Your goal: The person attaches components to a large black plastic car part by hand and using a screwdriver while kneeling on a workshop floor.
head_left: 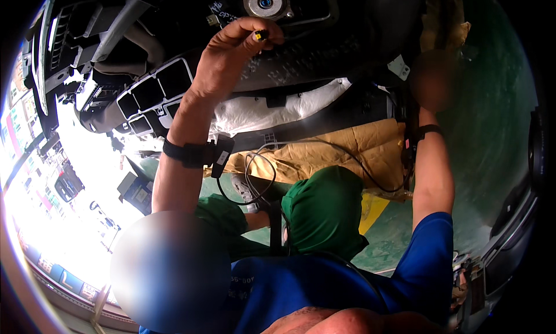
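Observation:
My left hand (229, 53) is raised in front of a dark car interior part. Thumb and fingers pinch a small black-and-yellow piece (261, 36), which looks like an electrical connector. Just above the fingertips sits a round metal part (266, 2) with a blue centre, set in a dark panel (307, 62) with pale handwritten marks. Far to the right, my right hand (431, 82) is smeared, so its fingers cannot be made out. It is nearest to a small white tag (398, 67) and the brown paper (443, 21).
White padding (284, 109) lines the panel's lower edge. Brown wrapping (341, 151) lies below, crossed by a loose cable (324, 142). A black frame with square openings (147, 94) stands to the left. Green floor (492, 102) shows at right.

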### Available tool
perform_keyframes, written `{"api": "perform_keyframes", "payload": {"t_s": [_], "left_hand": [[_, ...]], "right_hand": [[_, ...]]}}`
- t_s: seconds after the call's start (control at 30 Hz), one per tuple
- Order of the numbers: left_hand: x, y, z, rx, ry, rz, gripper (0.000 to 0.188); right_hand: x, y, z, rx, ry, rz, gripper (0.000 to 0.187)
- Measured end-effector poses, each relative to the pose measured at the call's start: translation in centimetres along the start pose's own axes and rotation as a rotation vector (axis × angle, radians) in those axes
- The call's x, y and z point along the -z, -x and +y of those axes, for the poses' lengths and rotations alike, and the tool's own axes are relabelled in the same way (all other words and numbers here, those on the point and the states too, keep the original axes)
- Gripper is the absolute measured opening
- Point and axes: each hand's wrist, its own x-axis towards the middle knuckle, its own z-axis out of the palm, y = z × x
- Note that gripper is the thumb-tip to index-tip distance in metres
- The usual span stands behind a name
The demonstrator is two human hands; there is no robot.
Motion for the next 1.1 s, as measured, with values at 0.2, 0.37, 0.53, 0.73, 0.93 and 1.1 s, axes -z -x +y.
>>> {"api": "perform_keyframes", "payload": {"t_s": [0.2, 0.37, 0.53, 0.73, 0.93, 1.1], "left_hand": [[-0.6, -0.2, 0.5, 0.016, 0.272, -0.168, 0.008], [0.0, 0.2, 0.2, 0.009, 0.304, -0.188, 0.009], [0.1, 0.6, 0.3, 0.193, 0.275, -0.043, 0.016], [-0.6, 0.5, 1.6, 0.324, -0.254, 0.263, 0.028], [0.2, -1.6, 0.6, 0.158, -0.600, 0.370, 0.027], [1.3, -1.8, 0.4, -0.002, -0.968, 0.408, 0.024]], "right_hand": [[-0.6, 0.3, 0.3, -0.043, -0.104, -0.003, 0.045], [2.4, -1.0, -1.0, -0.133, -0.301, -0.051, 0.042], [1.4, -0.4, -0.5, -0.027, -0.115, 0.004, 0.052], [0.1, -0.3, -1.3, 0.043, -0.066, 0.069, 0.045], [-4.7, 1.7, 1.4, -0.043, -0.031, 0.031, 0.042], [-1.0, 0.2, 0.3, 0.024, -0.013, -0.073, 0.048]]}}
